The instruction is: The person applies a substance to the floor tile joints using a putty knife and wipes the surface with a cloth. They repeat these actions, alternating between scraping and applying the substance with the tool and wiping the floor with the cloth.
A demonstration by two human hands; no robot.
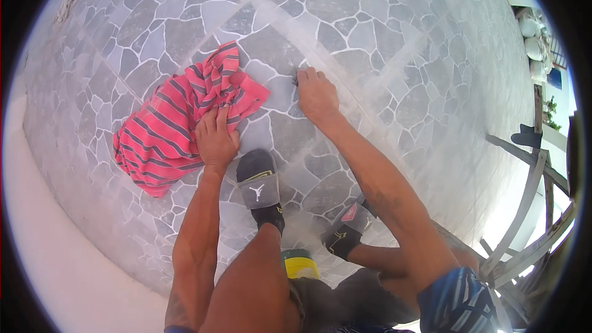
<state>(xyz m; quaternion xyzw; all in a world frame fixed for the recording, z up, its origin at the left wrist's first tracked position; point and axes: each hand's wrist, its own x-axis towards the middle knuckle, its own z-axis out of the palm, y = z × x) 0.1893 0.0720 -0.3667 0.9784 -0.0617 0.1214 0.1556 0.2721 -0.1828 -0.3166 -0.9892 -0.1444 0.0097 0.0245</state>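
Note:
A pink cloth with dark stripes (163, 129), like a crumpled shirt, lies bunched on the tiled floor to the left. On its near right side rests my left hand (216, 139), fingers stretched over the fabric and thumb apart. My right hand (317, 94) is closed and low against the floor, to the right of the cloth. At its fingertips shows a small dark bit (296, 77), too small to name. What the curled fingers hold is hidden.
The floor (333, 0) has a grey stone pattern with whitish dusty streaks. My sandalled feet (259, 188) are close below my hands. A yellow bucket (301, 266) stands between my legs. Wooden bars (530, 209) are at the right, a pale wall (68, 259) at the left.

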